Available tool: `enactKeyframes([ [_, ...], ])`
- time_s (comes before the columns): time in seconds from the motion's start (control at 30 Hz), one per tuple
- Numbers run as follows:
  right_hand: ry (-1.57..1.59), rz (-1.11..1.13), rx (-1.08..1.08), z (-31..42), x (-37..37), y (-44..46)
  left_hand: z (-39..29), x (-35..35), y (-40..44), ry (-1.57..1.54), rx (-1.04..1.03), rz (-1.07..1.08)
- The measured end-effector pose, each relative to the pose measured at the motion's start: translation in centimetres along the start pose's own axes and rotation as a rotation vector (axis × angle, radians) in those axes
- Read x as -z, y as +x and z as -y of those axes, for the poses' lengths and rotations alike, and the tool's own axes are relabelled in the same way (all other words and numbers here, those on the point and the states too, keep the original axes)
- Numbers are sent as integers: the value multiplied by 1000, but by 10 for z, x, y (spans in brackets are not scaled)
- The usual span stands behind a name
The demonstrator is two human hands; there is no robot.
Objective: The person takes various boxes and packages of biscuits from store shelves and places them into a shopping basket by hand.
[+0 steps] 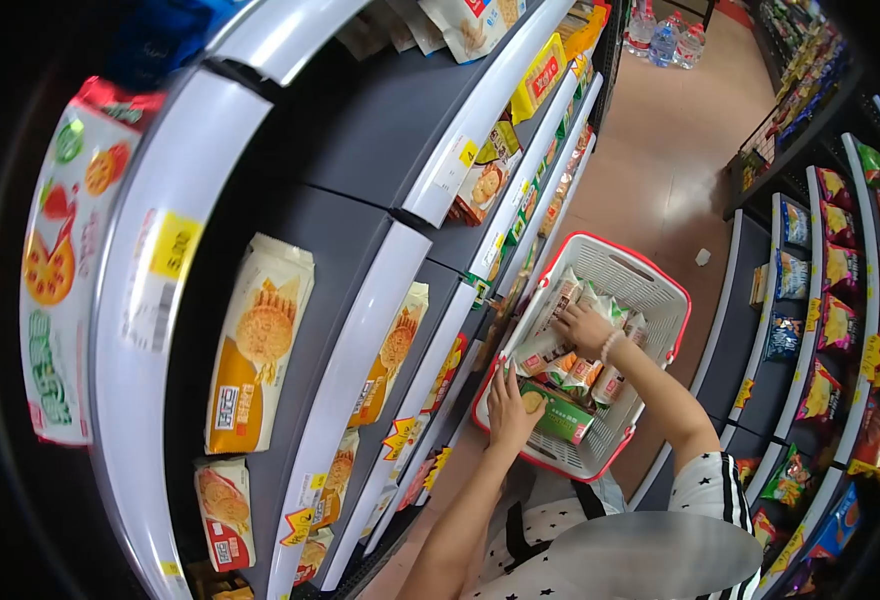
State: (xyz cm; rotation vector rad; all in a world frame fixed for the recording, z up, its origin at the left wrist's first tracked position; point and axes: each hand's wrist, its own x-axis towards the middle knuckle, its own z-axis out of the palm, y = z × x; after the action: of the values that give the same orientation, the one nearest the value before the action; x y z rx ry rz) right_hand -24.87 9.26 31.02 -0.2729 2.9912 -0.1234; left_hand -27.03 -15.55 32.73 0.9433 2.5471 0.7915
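Note:
A white plastic shopping basket (pixel 668 318) with a red rim holds several wrapped snack packets (pixel 581 374) and a green box (pixel 564 417). Reaching inside, my right hand (pixel 585 328) has its fingers curled over a pale snack packet (pixel 564 292); its wrist wears a light bracelet (pixel 612 345). My left hand (pixel 512 408) is at the basket's near left side, fingers stretched out and thumb apart, beside the green box and partly over its end. The fingertips of my right hand are partly hidden among the packets.
Shelves with price strips (pixel 360 330) run along the left, bearing cookie packs (pixel 260 345). More shelves on the right hold bagged chips (pixel 840 265). Large water bottles (pixel 663 42) stand on the aisle floor (pixel 650 170) ahead. A white scrap (pixel 703 257) lies beyond the basket.

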Motion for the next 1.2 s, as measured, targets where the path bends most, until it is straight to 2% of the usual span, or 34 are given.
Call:
enactKeyframes([
  [0.1,82,-144,19,39,41,-40,-24,33,-8,268,-124,-75],
  [0.13,122,-155,29,55,65,-52,-27,36,-15,262,-151,-144],
  [0.2,172,-253,22,88,97,-76,-31,55,-36,339,-230,-55],
  [0.27,89,-292,41,116,132,-90,-33,74,-64,332,-314,-109],
  [0.37,82,-375,109,155,183,-93,-43,131,-106,362,-378,-293],
  [0.4,90,-412,148,170,205,-90,-49,159,-120,481,-374,-300],
  [0.47,25,-492,248,193,238,-81,-49,204,-146,729,-438,-499],
  [0.57,-218,-790,424,221,282,-62,-62,291,-182,1033,-486,-700],
  [0.6,-239,-803,465,230,294,-53,-66,319,-192,1128,-515,-775],
  [0.67,-310,-1161,496,254,324,-34,-68,368,-211,1268,-604,-996],
  [0.73,-307,-1280,514,286,369,-13,-73,415,-227,1328,-591,-1108],
  [0.77,-263,-1281,533,302,392,-1,-66,440,-231,1491,-541,-1167],
  [0.87,-134,-1295,676,345,455,43,-57,495,-232,1316,-403,-1346],
  [0.93,-116,-1262,708,372,487,74,-42,520,-231,935,-331,-1392],
  [1.03,-124,-1072,722,400,513,117,-30,531,-233,637,-171,-1398],
  [1.07,-155,-980,699,403,518,133,-28,531,-233,612,-162,-1439],
  [1.1,-213,-987,770,406,522,152,-27,531,-231,635,-143,-1447],
  [1.2,-124,-649,586,410,534,201,-26,531,-231,639,-115,-1414],
])
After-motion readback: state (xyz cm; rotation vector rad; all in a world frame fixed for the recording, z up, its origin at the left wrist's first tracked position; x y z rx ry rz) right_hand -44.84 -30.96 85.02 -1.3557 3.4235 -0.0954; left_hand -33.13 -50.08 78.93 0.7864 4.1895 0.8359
